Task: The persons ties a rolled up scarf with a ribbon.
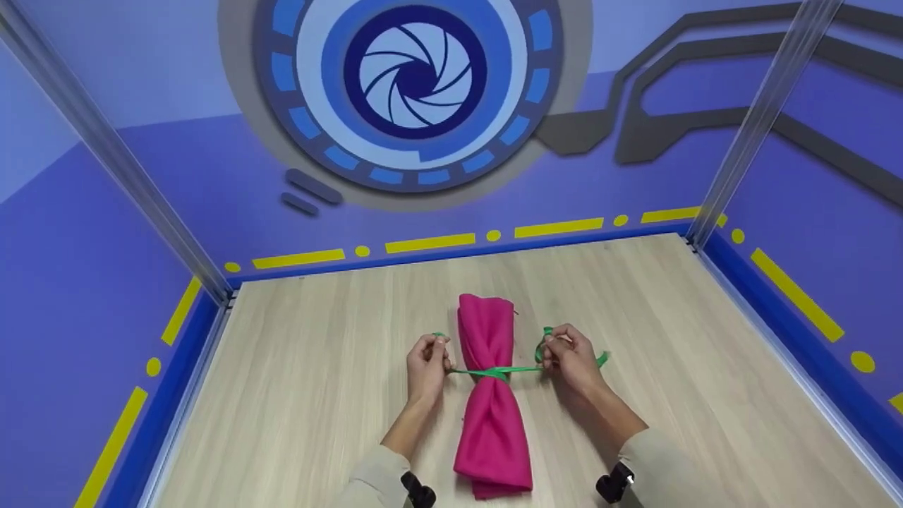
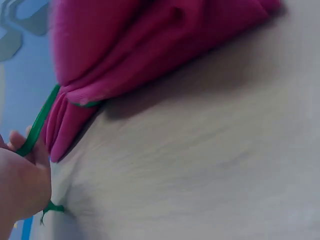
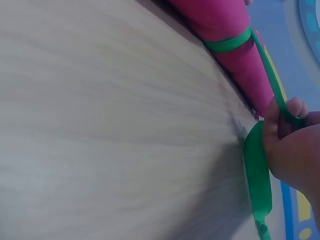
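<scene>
A folded pink cloth (image 1: pixel 494 437) lies lengthwise on the wooden table, cinched at its middle by a green ribbon (image 1: pixel 497 372). The ribbon crosses over the cloth and stretches out taut to both sides. On the left, my left hand (image 1: pixel 427 363) grips one end, and in the left wrist view a loose tail of ribbon (image 2: pixel 55 206) hangs below the hand. Over on the right, my right hand (image 1: pixel 573 358) pinches the other end between thumb and fingers. A wide loop of slack ribbon (image 3: pixel 257 175) droops beside that hand in the right wrist view.
The light wooden tabletop (image 1: pixel 303 395) is bounded by a printed blue back wall (image 1: pixel 176 183) and side walls. Metal posts (image 1: pixel 762 120) stand at the rear corners. Black wrist devices (image 1: pixel 616 482) sit at both sleeves.
</scene>
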### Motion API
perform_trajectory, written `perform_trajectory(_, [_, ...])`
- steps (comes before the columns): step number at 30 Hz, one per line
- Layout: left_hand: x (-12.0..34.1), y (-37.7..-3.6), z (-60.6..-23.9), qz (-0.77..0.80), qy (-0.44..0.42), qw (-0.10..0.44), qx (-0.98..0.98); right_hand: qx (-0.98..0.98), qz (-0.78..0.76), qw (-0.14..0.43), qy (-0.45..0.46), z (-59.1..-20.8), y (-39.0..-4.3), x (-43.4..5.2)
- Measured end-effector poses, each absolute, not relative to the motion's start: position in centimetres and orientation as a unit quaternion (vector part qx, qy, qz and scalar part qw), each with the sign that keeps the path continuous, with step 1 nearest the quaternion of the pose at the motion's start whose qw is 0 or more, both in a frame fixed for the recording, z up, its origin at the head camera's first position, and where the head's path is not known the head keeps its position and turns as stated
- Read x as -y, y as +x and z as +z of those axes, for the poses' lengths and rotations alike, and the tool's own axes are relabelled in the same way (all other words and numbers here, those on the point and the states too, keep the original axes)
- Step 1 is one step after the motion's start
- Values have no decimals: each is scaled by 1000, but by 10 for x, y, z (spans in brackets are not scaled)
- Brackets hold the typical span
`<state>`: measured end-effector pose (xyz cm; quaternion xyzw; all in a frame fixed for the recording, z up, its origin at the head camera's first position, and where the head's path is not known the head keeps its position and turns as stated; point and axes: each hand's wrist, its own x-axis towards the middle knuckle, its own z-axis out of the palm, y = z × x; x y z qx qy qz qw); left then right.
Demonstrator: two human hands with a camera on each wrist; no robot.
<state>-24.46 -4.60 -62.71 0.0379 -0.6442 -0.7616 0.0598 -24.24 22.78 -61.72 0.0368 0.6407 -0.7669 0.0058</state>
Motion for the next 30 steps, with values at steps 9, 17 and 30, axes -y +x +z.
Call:
perform_trajectory(9, [38,-253,-630,-719,-44,61,691,-610,-791,13,48,-621,-243,-219])
perform_trajectory(17, [35,-261,-638,-732,-64,12,678,-595,-802,20,38,-622,-250,-197])
perform_trajectory(30, [36,-272,-637,-732,-53,42,677,-610,-791,7,40,-618,-267,-203])
